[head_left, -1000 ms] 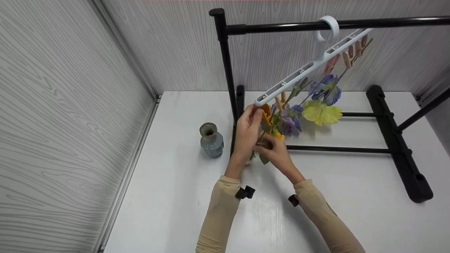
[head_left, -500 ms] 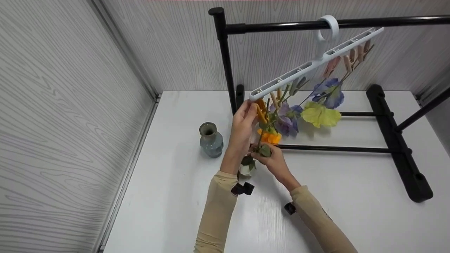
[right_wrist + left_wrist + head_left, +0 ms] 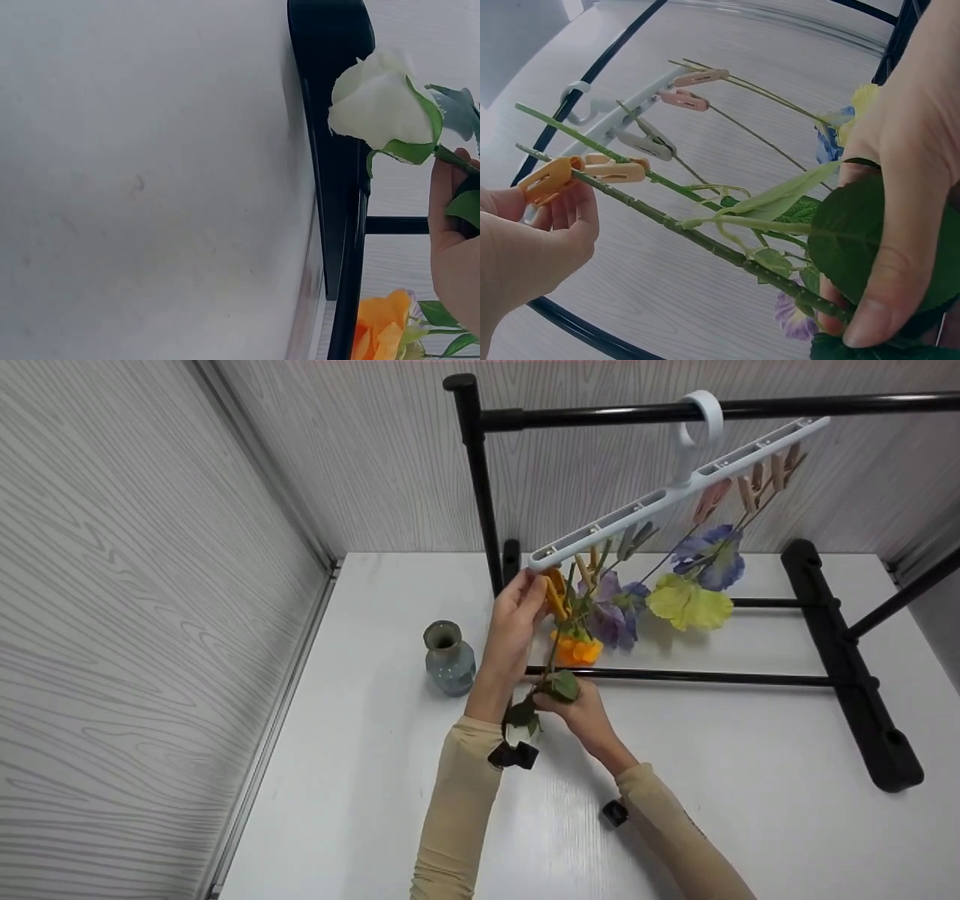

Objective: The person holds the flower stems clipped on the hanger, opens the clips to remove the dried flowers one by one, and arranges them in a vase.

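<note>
At the left end of the white hanger (image 3: 600, 526), my left hand (image 3: 511, 619) pinches an orange clothespin (image 3: 551, 178) between thumb and fingers. My right hand (image 3: 585, 716) grips the leafy green stem (image 3: 697, 236) of a white rose (image 3: 386, 105), whose bloom hangs head-down below the fingers. In the left wrist view the stem's cut end crosses right at the clothespin. Beside it hangs an orange flower (image 3: 576, 649) on another stem. Purple flowers (image 3: 611, 615), a blue flower (image 3: 712, 556) and a yellow flower (image 3: 688, 601) hang farther along from other clothespins (image 3: 684, 100).
A black rack (image 3: 600, 417) carries the hanger by its hook. Its foot (image 3: 855, 675) and lower bars stand on the white table (image 3: 360, 780). Left of the rack stands a small blue-grey vase (image 3: 450, 660). Patterned panels (image 3: 135, 622) enclose the left and back.
My right hand has moved down toward me with the rose, whose bloom has come lower. The hanger's left end has swung slightly left and back with my left hand still at the orange clothespin.
</note>
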{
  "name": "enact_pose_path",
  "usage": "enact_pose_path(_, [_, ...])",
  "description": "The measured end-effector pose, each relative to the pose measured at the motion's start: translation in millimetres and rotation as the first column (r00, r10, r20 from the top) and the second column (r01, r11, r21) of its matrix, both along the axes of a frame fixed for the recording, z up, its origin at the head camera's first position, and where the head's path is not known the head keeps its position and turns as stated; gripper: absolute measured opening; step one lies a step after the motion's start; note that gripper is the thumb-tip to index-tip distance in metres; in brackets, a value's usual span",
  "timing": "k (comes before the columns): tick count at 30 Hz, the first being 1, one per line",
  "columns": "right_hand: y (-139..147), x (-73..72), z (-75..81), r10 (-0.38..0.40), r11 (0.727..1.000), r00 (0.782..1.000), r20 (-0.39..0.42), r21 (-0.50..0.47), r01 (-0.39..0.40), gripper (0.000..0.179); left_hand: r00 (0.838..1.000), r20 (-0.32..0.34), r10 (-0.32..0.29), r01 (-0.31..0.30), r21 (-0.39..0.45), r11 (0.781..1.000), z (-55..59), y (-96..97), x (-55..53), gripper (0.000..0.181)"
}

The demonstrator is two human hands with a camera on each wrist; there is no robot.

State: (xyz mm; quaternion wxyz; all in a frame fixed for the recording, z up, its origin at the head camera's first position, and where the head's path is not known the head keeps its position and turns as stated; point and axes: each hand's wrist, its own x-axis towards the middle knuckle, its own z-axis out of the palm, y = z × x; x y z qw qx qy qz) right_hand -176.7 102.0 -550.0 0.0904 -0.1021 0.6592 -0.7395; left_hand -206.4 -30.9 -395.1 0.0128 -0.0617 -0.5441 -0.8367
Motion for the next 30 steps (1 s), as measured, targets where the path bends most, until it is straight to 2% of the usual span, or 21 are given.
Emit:
enact_pose_path(5, [0, 3.7, -1.3, 0.029, 0.999, 0.999, -0.032, -0.026, -0.03, 0.032, 0.999, 0.002, 0.044, -0.044, 0.0, 0.999, 0.9, 0.6, -3.0, 0.04])
enact_pose_path(10, [3, 8.9, -4.5, 0.041, 0.998, 0.997, -0.069, -0.036, -0.043, 0.027, 0.993, 0.028, 0.111, -0.111, 0.006, 0.994, 2.6, 1.5, -7.2, 0.035])
enact_pose_path(13, [8, 13.6, -5.5, 0.007, 1.0, 0.993, -0.114, -0.011, -0.008, 0.023, 0.99, 0.033, 0.14, -0.14, -0.001, 0.99, 3.5, 2.1, -9.4, 0.034])
enact_pose_path(16, [18, 17.7, -5.1, -0.049, 0.994, 0.976, -0.214, 0.083, 0.068, 0.019, 0.986, 0.022, 0.167, -0.167, -0.014, 0.986, 4.2, 2.6, -11.7, 0.033])
enact_pose_path(19, [32, 18.0, -2.9, -0.093, 0.963, 0.94, -0.328, 0.21, 0.168, 0.016, 0.981, -0.002, 0.192, -0.192, -0.018, 0.981, 5.9, 3.1, -13.5, 0.032])
enact_pose_path(21, [43, 15.4, -1.1, -0.107, 0.935, 0.921, -0.374, 0.278, 0.222, 0.015, 0.978, -0.018, 0.209, -0.209, -0.022, 0.978, 6.5, 3.1, -15.1, 0.031])
enact_pose_path(27, [80, -0.3, 6.4, -0.124, 0.861, 0.899, -0.421, 0.404, 0.308, 0.008, 0.967, -0.077, 0.244, -0.25, -0.075, 0.965, 5.5, 4.1, -17.5, 0.03])
enact_pose_path(29, [92, -5.8, 8.2, -0.123, 0.832, 0.874, -0.47, 0.432, 0.349, 0.005, 0.962, -0.09, 0.257, -0.265, -0.097, 0.959, 4.5, 4.8, -17.6, 0.031])
enact_pose_path(30, [97, -8.7, 8.6, -0.121, 0.818, 0.855, -0.504, 0.437, 0.373, 0.007, 0.96, -0.093, 0.262, -0.272, -0.107, 0.956, 4.0, 5.0, -17.7, 0.031])
